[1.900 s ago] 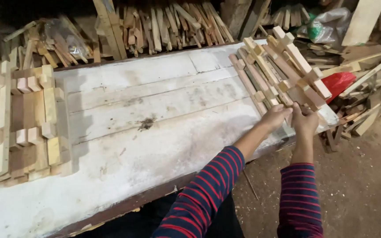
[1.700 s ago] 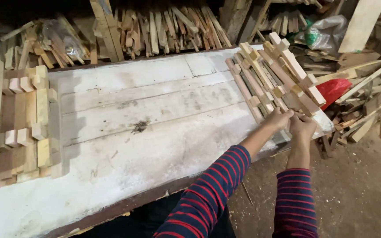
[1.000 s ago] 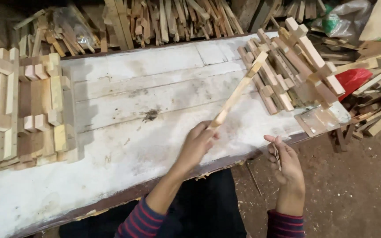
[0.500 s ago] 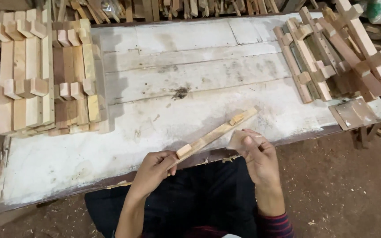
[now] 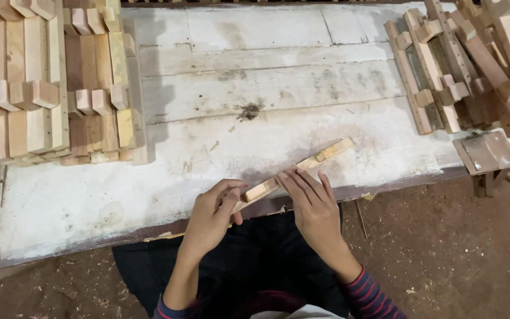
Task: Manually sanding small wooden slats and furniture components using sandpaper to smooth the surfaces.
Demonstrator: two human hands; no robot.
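Note:
A long wooden strip (image 5: 320, 156) with small blocks fixed along it lies slanted over the near edge of the white plank table (image 5: 255, 71). My left hand (image 5: 211, 215) grips its near end between thumb and fingers. My right hand (image 5: 311, 204) rests its fingertips on the strip's middle, pressing a small block there. Both hands sit at the table's front edge, above my dark lap.
A neat stack of finished wooden pieces (image 5: 48, 88) fills the table's left end. A loose pile of similar strips (image 5: 461, 65) lies at the right end, beside a small flat plate (image 5: 485, 150). Bare dirt floor (image 5: 455, 248) surrounds the table.
My hands took a strip from the right pile and carried it across to the table's front edge. The camera tilted down; both hands now hold the strip close to my body.

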